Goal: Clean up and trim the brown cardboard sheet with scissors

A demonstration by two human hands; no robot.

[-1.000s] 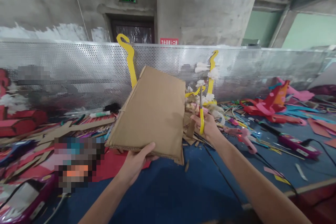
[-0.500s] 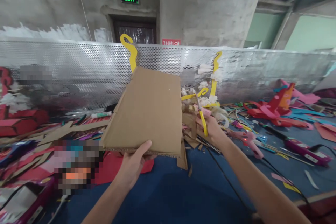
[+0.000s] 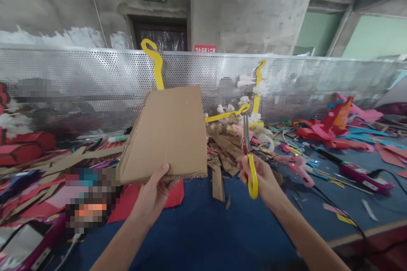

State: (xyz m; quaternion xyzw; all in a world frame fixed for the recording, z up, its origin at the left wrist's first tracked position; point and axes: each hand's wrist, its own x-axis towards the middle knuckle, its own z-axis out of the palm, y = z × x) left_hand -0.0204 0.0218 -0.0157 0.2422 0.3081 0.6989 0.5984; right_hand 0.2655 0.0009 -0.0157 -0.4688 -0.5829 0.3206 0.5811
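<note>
A flat brown cardboard panel (image 3: 168, 131) is held up and tilted in front of me. My left hand (image 3: 155, 188) grips its lower edge, thumb on the front and fingers behind. To the right, apart from the panel, my right hand (image 3: 259, 173) is wrapped round scissors with yellow handles (image 3: 252, 178), the blades pointing up and looking nearly closed. A yellow hook-shaped strip (image 3: 158, 65) rises from behind the panel's top edge. A second yellow strip (image 3: 225, 115) sticks out past its right edge. Whether either is joined to the panel, I cannot tell.
Cardboard scraps (image 3: 218, 182) litter the blue tabletop (image 3: 190, 237). A pink glue gun (image 3: 297, 167) with a cord lies right of my right hand, a purple tool (image 3: 365, 180) farther right. Red paper (image 3: 174, 194) lies under the panel. A perforated metal screen (image 3: 295, 93) stands behind.
The scissors have come down and toward me, and their blades now point upright, away from the panel. The panel has shifted slightly left and turned a little in my left hand.
</note>
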